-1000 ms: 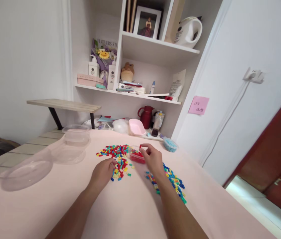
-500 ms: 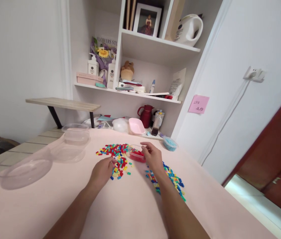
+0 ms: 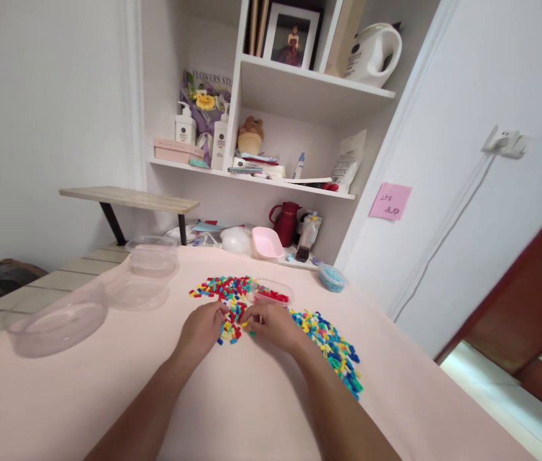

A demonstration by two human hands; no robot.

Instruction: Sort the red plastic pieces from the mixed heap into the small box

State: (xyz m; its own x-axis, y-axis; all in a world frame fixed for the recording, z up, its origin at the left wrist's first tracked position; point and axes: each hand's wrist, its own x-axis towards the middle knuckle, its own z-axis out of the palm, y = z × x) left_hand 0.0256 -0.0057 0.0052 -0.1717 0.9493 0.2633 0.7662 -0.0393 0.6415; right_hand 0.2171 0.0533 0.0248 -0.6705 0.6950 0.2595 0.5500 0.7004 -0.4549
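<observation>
My left hand (image 3: 205,325) rests at the left side of a small heap of mixed small plastic pieces (image 3: 231,330). Its fingers are bunched together, and what they hold, if anything, is hidden. From the right, my right hand (image 3: 271,323) reaches to the same heap, thumb and index finger slightly apart with a yellow piece close by. Just behind the right hand stands a clear plastic box (image 3: 291,296) with red pieces (image 3: 275,295) inside. A larger mixed pile (image 3: 220,287) lies behind the left hand. Another pile, mostly blue, green and yellow (image 3: 331,342), spreads beside my right forearm.
Clear plastic containers (image 3: 59,326) stand on the table's left. A tub of light-blue material (image 3: 332,279) is at the back right. Along the back are a pink tray (image 3: 267,243), a red jug (image 3: 285,223) and a bottle of dark liquid (image 3: 306,240), under shelves.
My right hand has moved from the clear box down and left to the small heap. The left hand stays beside the heap. The view has shifted slightly.
</observation>
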